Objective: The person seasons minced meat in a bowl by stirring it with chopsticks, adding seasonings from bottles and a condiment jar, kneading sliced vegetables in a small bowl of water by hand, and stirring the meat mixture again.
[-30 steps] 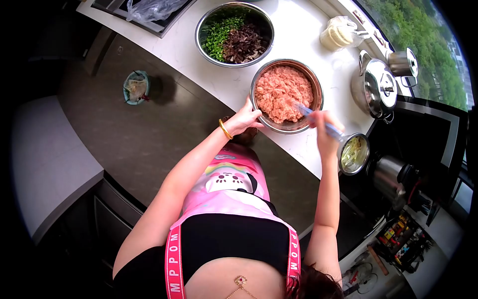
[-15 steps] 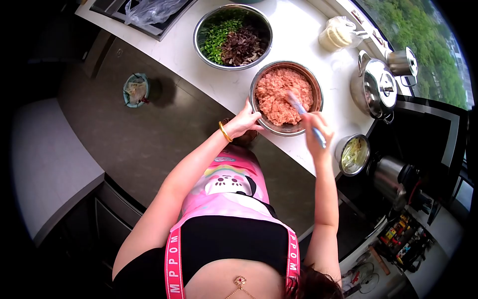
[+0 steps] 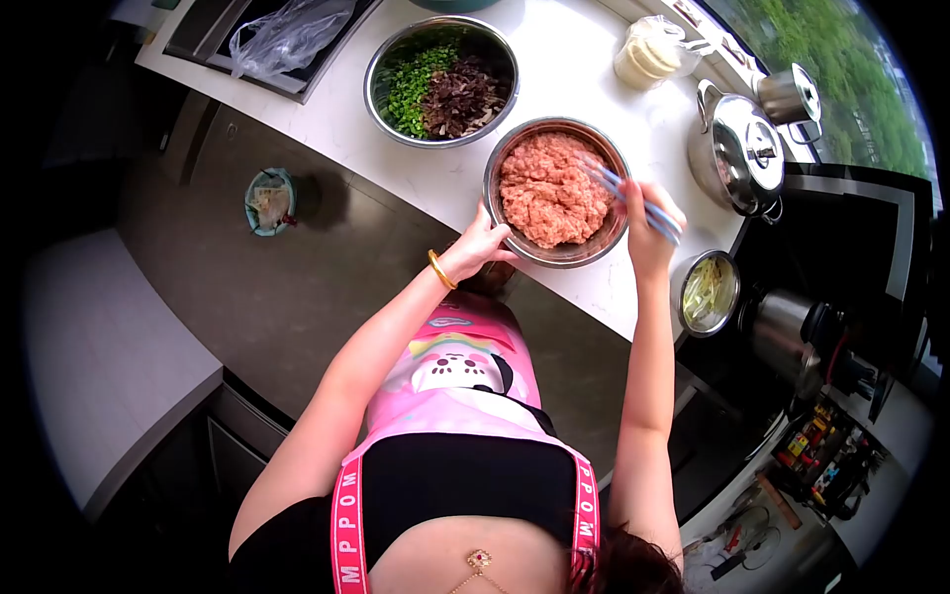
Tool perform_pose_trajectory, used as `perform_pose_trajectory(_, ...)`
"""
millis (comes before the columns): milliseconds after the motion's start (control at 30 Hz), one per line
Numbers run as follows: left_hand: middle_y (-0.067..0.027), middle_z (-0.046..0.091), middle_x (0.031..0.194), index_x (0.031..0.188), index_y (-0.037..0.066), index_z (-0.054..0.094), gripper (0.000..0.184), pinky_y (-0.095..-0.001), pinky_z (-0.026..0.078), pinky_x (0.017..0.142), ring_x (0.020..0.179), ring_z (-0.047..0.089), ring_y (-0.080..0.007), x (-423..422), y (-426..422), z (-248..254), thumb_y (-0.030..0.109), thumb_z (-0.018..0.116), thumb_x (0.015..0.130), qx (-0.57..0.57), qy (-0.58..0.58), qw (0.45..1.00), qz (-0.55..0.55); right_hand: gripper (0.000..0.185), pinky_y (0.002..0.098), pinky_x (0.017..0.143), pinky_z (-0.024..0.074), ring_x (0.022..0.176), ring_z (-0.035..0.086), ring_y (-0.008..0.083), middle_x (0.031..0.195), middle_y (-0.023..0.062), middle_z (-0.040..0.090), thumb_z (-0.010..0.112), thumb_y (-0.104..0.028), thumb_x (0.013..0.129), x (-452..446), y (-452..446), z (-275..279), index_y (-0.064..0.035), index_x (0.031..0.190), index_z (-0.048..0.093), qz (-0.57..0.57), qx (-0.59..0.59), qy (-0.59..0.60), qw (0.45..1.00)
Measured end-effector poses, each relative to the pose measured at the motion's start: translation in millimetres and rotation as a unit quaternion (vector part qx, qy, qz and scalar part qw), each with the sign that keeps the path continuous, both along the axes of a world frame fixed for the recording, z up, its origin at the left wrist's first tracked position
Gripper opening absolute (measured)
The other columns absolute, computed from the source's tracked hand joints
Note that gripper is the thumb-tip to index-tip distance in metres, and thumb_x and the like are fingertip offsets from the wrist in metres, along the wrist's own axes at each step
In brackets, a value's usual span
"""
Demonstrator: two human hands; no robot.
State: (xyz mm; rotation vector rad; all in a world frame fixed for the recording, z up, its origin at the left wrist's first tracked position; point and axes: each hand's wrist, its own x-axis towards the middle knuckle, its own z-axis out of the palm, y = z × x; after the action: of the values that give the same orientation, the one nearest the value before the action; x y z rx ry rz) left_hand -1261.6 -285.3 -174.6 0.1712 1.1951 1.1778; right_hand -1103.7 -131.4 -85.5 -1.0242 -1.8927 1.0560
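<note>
My left hand (image 3: 478, 249) grips the near left rim of a steel bowl (image 3: 573, 259), thumb over the edge and fingers beneath. Pink minced meat (image 3: 554, 193) fills much of this bowl. In my right hand (image 3: 651, 226) is a pair of pale blue chopsticks (image 3: 607, 178), slightly blurred, their tips at the right side of the meat. Close by on the left stands another steel bowl (image 3: 372, 107) holding chopped green onion (image 3: 411, 97) and dark chopped pieces (image 3: 463, 99).
The bowls stand on a white counter (image 3: 584, 59). A lidded pot (image 3: 737, 153), a smaller pot (image 3: 789, 96) and a bag-wrapped container (image 3: 648, 51) line the window side. To the right is a small bowl with pale green strips (image 3: 709, 294). A bin (image 3: 269, 202) stands on the floor.
The chopsticks have moved up and right in the meat, with my right hand shifting the same way. My left hand keeps its hold on the bowl. The view has shifted slightly.
</note>
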Motion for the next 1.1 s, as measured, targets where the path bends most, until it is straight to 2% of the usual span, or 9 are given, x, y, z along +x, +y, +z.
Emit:
perform_pose_trajectory(300, -0.0073, 0.029, 0.136, 0.139, 0.022, 0.006, 0.067, -0.0401, 0.051, 0.081, 0.112, 0.047, -0.0206, -1, 4, 8, 0.004, 0.042, 0.085, -0.013, 0.002, 1.000, -0.013, 0.009, 0.0253, 0.049, 0.0417, 0.054, 0.054, 0.0118, 0.064, 0.0057, 0.057, 0.061, -0.006, 0.084, -20, 7, -54, 0.0003, 0.077, 0.062, 0.213, -0.004, -0.029, 0.977)
perform_pose_trajectory(400, -0.0073, 0.029, 0.137, 0.139, 0.022, 0.004, 0.069, -0.0411, 0.050, 0.080, 0.114, 0.045, -0.0209, 0, 5, 9, 0.005, 0.042, 0.084, -0.021, 0.015, 1.000, -0.017, 0.017, 0.0216, 0.052, 0.0496, 0.058, 0.061, 0.0091, 0.071, 0.0065, 0.064, 0.057, -0.013, 0.089, -2, 8, -25, 0.0016, 0.082, 0.063, 0.116, -0.239, -0.055, 0.962)
perform_pose_trajectory(567, -0.0065, 0.030, 0.136, 0.139, 0.023, 0.005, 0.069, -0.0400, 0.051, 0.079, 0.113, 0.046, -0.0206, 1, 4, 2, 0.004, 0.042, 0.084, -0.018, 0.031, 0.999, -0.021, 0.016, 0.0231, 0.047, 0.0466, 0.053, 0.059, 0.0090, 0.065, 0.0049, 0.062, 0.059, -0.013, 0.087, -35, -16, -16, -0.0005, 0.079, 0.064, 0.053, -0.041, 0.077, 0.995)
perform_pose_trajectory(700, -0.0066, 0.033, 0.134, 0.138, 0.022, 0.008, 0.065, -0.0379, 0.053, 0.076, 0.108, 0.050, -0.0207, 0, 3, 4, 0.003, 0.041, 0.085, -0.021, 0.025, 0.999, -0.019, 0.011, 0.0358, 0.053, 0.0416, 0.060, 0.054, 0.0285, 0.066, 0.0150, 0.055, 0.061, -0.009, 0.083, -45, -33, -42, 0.0002, 0.077, 0.061, 0.085, 0.073, -0.002, 0.994)
perform_pose_trajectory(800, -0.0091, 0.032, 0.133, 0.137, 0.021, 0.009, 0.062, -0.0407, 0.052, 0.078, 0.108, 0.050, -0.0231, 4, 1, -8, 0.004, 0.042, 0.086, -0.028, 0.025, 0.999, 0.004, 0.010, 0.0350, 0.053, 0.0423, 0.059, 0.056, 0.0280, 0.067, 0.0148, 0.057, 0.061, -0.008, 0.083, -6, -9, -30, 0.0005, 0.078, 0.062, 0.050, 0.020, -0.093, 0.994)
perform_pose_trajectory(867, -0.0092, 0.032, 0.134, 0.137, 0.021, 0.009, 0.063, -0.0414, 0.052, 0.079, 0.109, 0.050, -0.0234, 3, 2, -6, 0.003, 0.042, 0.086, -0.022, 0.020, 1.000, 0.005, 0.013, 0.0244, 0.047, 0.0440, 0.050, 0.057, 0.0132, 0.065, 0.0100, 0.062, 0.058, -0.006, 0.085, 16, -9, -11, 0.0014, 0.078, 0.064, -0.030, -0.109, 0.018, 0.993)
perform_pose_trajectory(900, -0.0094, 0.031, 0.135, 0.137, 0.021, 0.008, 0.064, -0.0421, 0.052, 0.079, 0.110, 0.049, -0.0237, 4, 2, -5, 0.003, 0.042, 0.086, -0.022, 0.014, 1.000, 0.008, 0.015, 0.0211, 0.046, 0.0443, 0.050, 0.058, 0.0082, 0.066, 0.0072, 0.063, 0.058, -0.007, 0.086, 28, -5, -7, 0.0031, 0.078, 0.064, -0.037, -0.058, 0.039, 0.997)
perform_pose_trajectory(1033, -0.0088, 0.029, 0.136, 0.137, 0.022, 0.007, 0.065, -0.0424, 0.052, 0.080, 0.112, 0.048, -0.0228, 3, 3, -8, 0.003, 0.042, 0.086, 0.000, 0.004, 1.000, -0.001, 0.018, 0.0219, 0.047, 0.0462, 0.052, 0.058, 0.0089, 0.068, 0.0083, 0.064, 0.057, -0.007, 0.087, 48, -3, -40, 0.0055, 0.076, 0.063, -0.066, -0.101, -0.014, 0.993)
perform_pose_trajectory(1100, -0.0082, 0.029, 0.135, 0.137, 0.023, 0.006, 0.066, -0.0414, 0.053, 0.079, 0.112, 0.048, -0.0221, 3, 5, -6, 0.002, 0.042, 0.086, 0.004, 0.005, 1.000, 0.002, 0.019, 0.0220, 0.048, 0.0473, 0.053, 0.059, 0.0111, 0.070, 0.0097, 0.064, 0.056, -0.010, 0.089, 47, -4, -73, 0.0052, 0.080, 0.063, -0.070, -0.194, 0.080, 0.975)
